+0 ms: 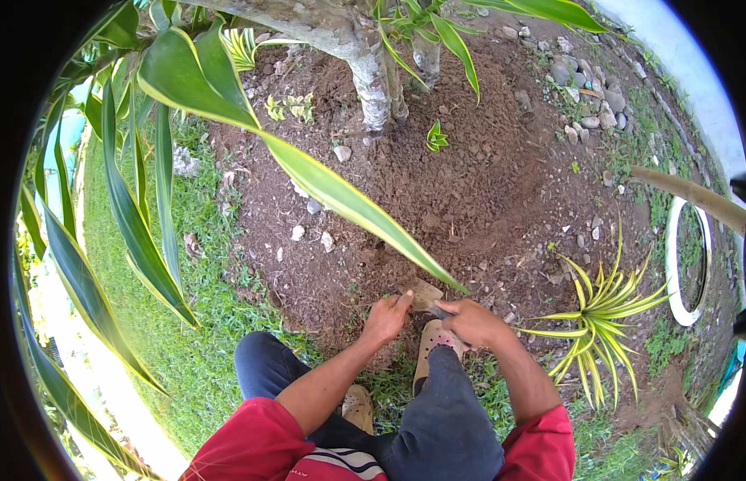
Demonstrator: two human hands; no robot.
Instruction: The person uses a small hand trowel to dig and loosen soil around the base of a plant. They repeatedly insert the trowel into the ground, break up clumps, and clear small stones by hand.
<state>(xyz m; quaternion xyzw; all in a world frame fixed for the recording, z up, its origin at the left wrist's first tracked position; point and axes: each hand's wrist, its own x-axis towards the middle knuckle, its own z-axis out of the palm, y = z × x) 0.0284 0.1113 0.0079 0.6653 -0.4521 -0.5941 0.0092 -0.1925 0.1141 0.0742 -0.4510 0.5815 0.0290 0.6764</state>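
Observation:
My right hand (474, 323) is closed around the dark handle of a flat metal trowel (426, 293) just above the clog on my foot. Soil dulls the broad blade, which points up and to the left. My left hand (389, 315) is at the blade's left edge, thumb and finger against it; how firmly they pinch it cannot be told. Beyond the blade lies loose brown soil (463, 198), with a small green-and-yellow seedling (436, 137) standing in it near the tree trunk (377, 96).
A long variegated leaf (349, 201) hangs across the view above the hands. A spiky yellow-green plant (592, 318) grows at the right, near a white ring (673, 270) and a pole (691, 195). Stones (607, 108) are heaped at the upper right; grass (168, 240) borders the left.

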